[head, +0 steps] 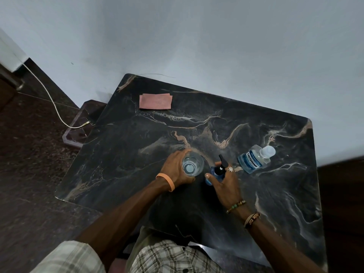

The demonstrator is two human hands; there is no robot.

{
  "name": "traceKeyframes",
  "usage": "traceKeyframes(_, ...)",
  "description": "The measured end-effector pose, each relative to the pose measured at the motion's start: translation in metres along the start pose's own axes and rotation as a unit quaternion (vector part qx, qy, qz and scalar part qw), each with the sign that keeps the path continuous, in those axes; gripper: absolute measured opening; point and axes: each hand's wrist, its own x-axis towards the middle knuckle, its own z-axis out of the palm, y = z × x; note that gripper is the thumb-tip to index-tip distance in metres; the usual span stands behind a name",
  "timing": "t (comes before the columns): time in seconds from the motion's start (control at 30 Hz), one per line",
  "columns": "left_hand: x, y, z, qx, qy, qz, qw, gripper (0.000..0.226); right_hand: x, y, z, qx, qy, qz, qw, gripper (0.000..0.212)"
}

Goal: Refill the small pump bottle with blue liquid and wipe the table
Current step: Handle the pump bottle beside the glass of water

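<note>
1. A white cable (49, 95) runs over the dark floor, beyond the table's left edge.
2. A flat pink rectangular cloth (155, 101) lies near the far left corner of the black marble-patterned table (275, 194), well apart from everything else.
3. The left hand (177, 170), with an orange wristband (166, 181) on its wrist, grips a clear round drinking glass (193, 163). Its fingers and thumb are curled round the wall. The glass stands upright about midway across the table, mouth up.
4. Just right of the glass is the small blue pump bottle (211, 177) with a black pump head (221, 164).
   - It is roughly in the middle of the table, between the glass and the larger bottle.
   - Its long axis is about upright, leaning slightly toward the far right.
   - The nozzle points toward the table's far edge.
5. The right hand (226, 186) clamps the pump bottle, with the thumb on the near left side and the fingers wrapped round the far side. One finger wears a ring, and beaded bracelets (236, 205) sit on the wrist.
6. A clear plastic mouthwash bottle (254, 159) with blue liquid and a blue label appears to lie on its side nearer the right edge. Its long axis runs from near left to far right, and its clear cap points toward the far right corner. It is apart from the right hand.
</note>
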Motion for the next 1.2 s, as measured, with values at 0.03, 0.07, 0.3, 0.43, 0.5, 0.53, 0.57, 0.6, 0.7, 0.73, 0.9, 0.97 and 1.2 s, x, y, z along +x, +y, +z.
traceKeyframes(0.03,0.0,0.0,0.0,-0.001,0.001,0.0,1.0,0.105,-0.001,0.001,0.0,-0.005,-0.005,0.001,1.0,0.035)
traceKeyframes(0.07,-0.001,0.0,0.0,-0.003,0.002,0.003,1.0,0.105,-0.003,0.002,0.0,-0.01,-0.01,0.001,1.0,0.036)
traceKeyframes(0.3,-0.002,0.004,-0.002,-0.009,0.009,0.013,1.0,0.101,-0.004,-0.003,0.0,-0.086,-0.012,-0.002,0.996,0.046)
traceKeyframes(0.43,-0.002,0.004,-0.002,-0.013,-0.008,-0.002,1.0,0.111,0.001,-0.005,-0.008,-0.085,-0.03,-0.004,0.996,0.061)
traceKeyframes(0.5,-0.002,0.003,-0.002,-0.016,-0.015,-0.006,1.0,0.116,0.001,-0.008,-0.015,-0.082,-0.038,-0.009,0.996,0.082)
traceKeyframes(0.53,-0.002,0.004,-0.002,-0.018,-0.018,-0.008,1.0,0.118,0.0,-0.01,-0.019,-0.079,-0.043,-0.01,0.996,0.094)
traceKeyframes(0.57,-0.002,0.004,-0.003,-0.021,-0.022,-0.009,1.0,0.12,-0.001,-0.014,-0.023,-0.076,-0.045,-0.015,0.996,0.104)
traceKeyframes(0.6,-0.002,0.003,-0.003,-0.025,-0.025,-0.01,0.999,0.122,-0.003,-0.017,-0.028,-0.075,-0.04,-0.029,0.996,0.11)
traceKeyframes(0.7,-0.003,0.001,-0.003,-0.032,-0.028,-0.01,0.999,0.127,-0.005,-0.028,-0.04,-0.066,-0.004,-0.102,0.993,0.105)
traceKeyframes(0.73,-0.003,0.001,-0.003,-0.034,-0.026,-0.01,0.999,0.127,-0.004,-0.033,-0.042,-0.058,0.005,-0.121,0.991,0.1)
traceKeyframes(0.9,-0.003,-0.002,-0.011,-0.056,-0.014,-0.005,0.998,0.11,0.016,-0.062,-0.04,-0.116,-0.069,-0.105,0.985,0.101)
traceKeyframes(0.97,-0.004,-0.003,-0.013,-0.042,-0.017,0.0,0.999,0.103,0.027,-0.07,-0.034,-0.199,-0.113,-0.098,0.968,0.113)
traceKeyframes(1.2,-0.005,-0.002,-0.015,-0.045,-0.029,-0.024,0.998,0.081,0.052,-0.087,-0.019,-0.298,-0.256,-0.08,0.916,0.089)
